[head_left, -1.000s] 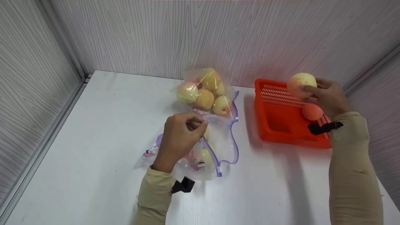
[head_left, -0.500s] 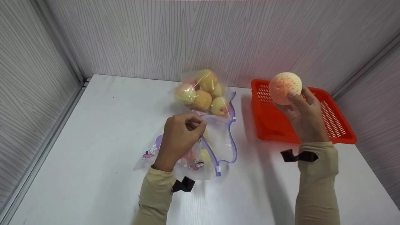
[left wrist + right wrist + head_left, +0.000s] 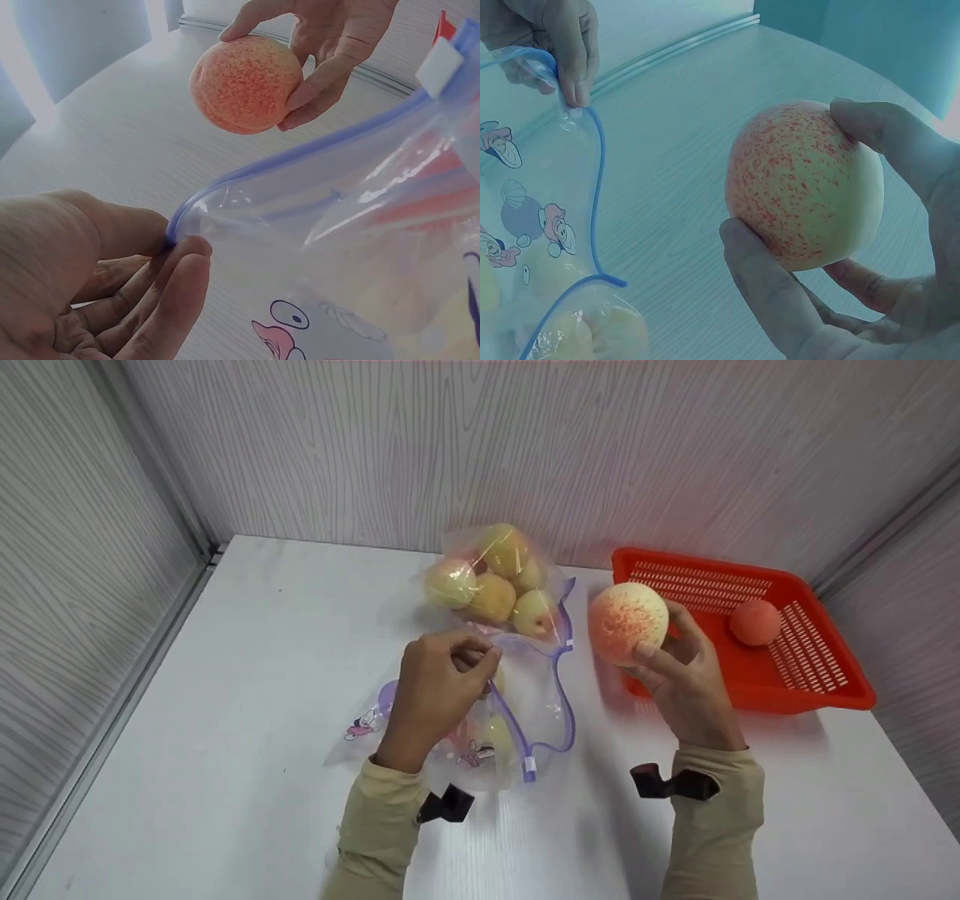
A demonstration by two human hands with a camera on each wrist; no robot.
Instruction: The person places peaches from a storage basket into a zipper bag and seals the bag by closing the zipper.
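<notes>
In the head view my left hand (image 3: 442, 690) pinches the purple-edged rim of a clear zip bag (image 3: 529, 697). The bag lies with its mouth open to the right; yellowish fruit and cartoon prints show through it. The left wrist view shows thumb and finger meeting on that rim. My right hand (image 3: 690, 682) holds a peach (image 3: 628, 622), pale yellow with red speckles, in the air between the bag and the red basket (image 3: 810, 660). Thumb and fingers grip the peach (image 3: 802, 187) from one side in the right wrist view.
Behind the held bag lies a second clear bag (image 3: 491, 585) filled with several yellow-pink peaches. One reddish round fruit (image 3: 755, 622) sits in the basket. Wood-grain panels (image 3: 420, 450) stand at the back and sides of the white table (image 3: 187, 720).
My right hand has carried the peach left and nearer to me, from over the basket toward the bag's mouth. My left hand keeps its pinch on the rim in the same place.
</notes>
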